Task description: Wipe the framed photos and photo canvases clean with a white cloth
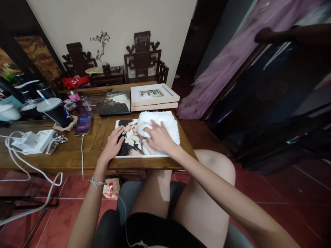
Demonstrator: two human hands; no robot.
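Note:
A flat photo print [129, 143] of two people, perhaps a photo panel or album, lies at the front edge of the wooden table. My left hand [113, 142] rests on its left side with the fingers stretched out. On the right part of the print my right hand [159, 137] grips a white fluffy cloth [169, 125], bunched under the fingers and spread out toward the right. The cloth covers the print's upper right area. Some of my right fingertips are sunk in the cloth folds.
Behind the print are a dark photo panel [115, 102] and stacked pale picture frames [155, 101]. To the left are a charging phone [83, 124], a lidded cup [53, 112], a white power strip [42, 140] with loose cables, and a clear hair claw [55, 143].

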